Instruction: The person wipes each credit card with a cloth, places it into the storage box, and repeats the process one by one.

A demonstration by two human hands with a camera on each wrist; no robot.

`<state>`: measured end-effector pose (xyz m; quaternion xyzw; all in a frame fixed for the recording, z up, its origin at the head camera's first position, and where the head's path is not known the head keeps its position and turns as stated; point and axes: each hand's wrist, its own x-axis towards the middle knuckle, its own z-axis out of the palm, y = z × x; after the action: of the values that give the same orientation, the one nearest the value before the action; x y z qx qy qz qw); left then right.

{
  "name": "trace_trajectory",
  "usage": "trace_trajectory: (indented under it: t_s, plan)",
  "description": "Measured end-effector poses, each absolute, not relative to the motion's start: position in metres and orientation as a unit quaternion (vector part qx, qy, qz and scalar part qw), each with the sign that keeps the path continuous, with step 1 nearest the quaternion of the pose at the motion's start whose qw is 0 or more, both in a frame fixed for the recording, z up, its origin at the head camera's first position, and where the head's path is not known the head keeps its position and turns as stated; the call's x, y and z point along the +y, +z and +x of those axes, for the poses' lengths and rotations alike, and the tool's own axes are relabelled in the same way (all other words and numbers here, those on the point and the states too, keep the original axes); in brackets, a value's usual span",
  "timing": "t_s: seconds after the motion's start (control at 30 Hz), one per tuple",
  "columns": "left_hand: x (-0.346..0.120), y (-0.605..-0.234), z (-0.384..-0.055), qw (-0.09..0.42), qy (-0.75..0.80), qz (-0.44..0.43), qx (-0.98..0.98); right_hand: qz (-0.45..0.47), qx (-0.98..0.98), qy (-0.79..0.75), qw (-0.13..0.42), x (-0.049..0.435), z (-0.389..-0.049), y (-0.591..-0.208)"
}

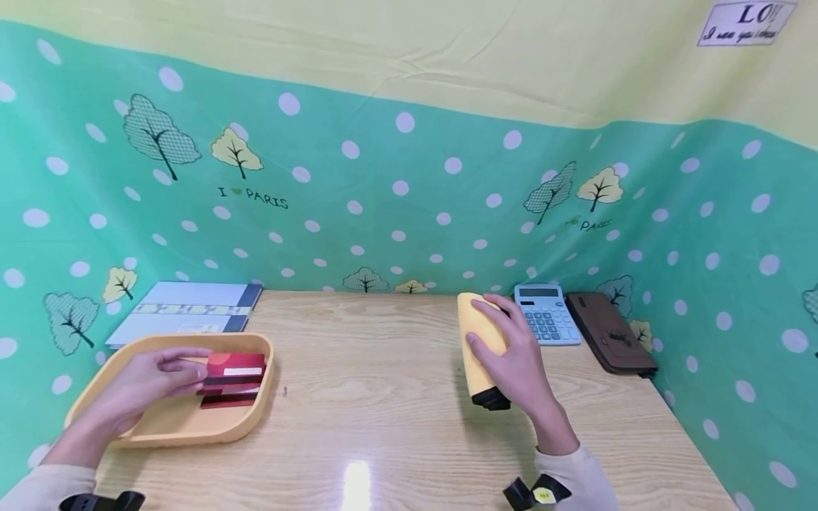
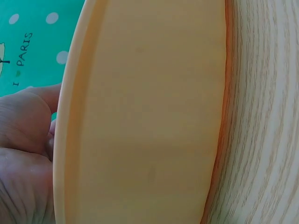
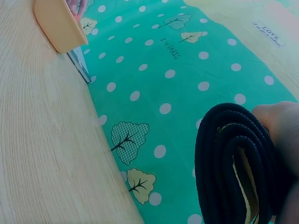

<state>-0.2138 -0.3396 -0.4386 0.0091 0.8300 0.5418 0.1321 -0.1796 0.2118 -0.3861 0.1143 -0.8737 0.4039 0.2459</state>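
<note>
My left hand [image 1: 150, 383] reaches into a peach-coloured plastic basket [image 1: 268, 397] and pinches a red card [image 1: 235, 363] with a white strip and a dark stripe, like a bank card. Just below that card, a second red card [image 1: 228, 402] shows in the basket. In the left wrist view the basket's side [image 2: 149, 93] hides the fingertips and the cards. On the other side, my right hand [image 1: 514, 348] grips a rolled-up yellow mat [image 1: 474, 348] with black ends, held above the table. Its dark, layered end [image 3: 224, 154] faces the right wrist camera.
Behind the basket lies a pale blue folder or notebook [image 1: 192, 301]. A light blue calculator [image 1: 546, 316] and a brown zipped wallet [image 1: 610, 337] lie at the back right. The wooden table [image 1: 383, 397] meets a green dotted cloth [image 1: 383, 177] behind and at both sides.
</note>
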Motion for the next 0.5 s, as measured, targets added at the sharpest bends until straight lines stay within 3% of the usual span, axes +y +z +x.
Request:
trace_trajectory:
  t_s: [0.2, 0.5]
  plan:
    - [-0.3394, -0.4392, -0.2157, 0.133, 0.539, 0.002, 0.831, 0.117, -0.875, 0.400, 0.247, 0.2120, -0.1801, -0.3857]
    - [-0.3388, -0.4360, -0.2160, 0.095, 0.475, 0.023, 0.874, 0.107, -0.878, 0.402, 0.237, 0.2139, -0.1818, -0.3867]
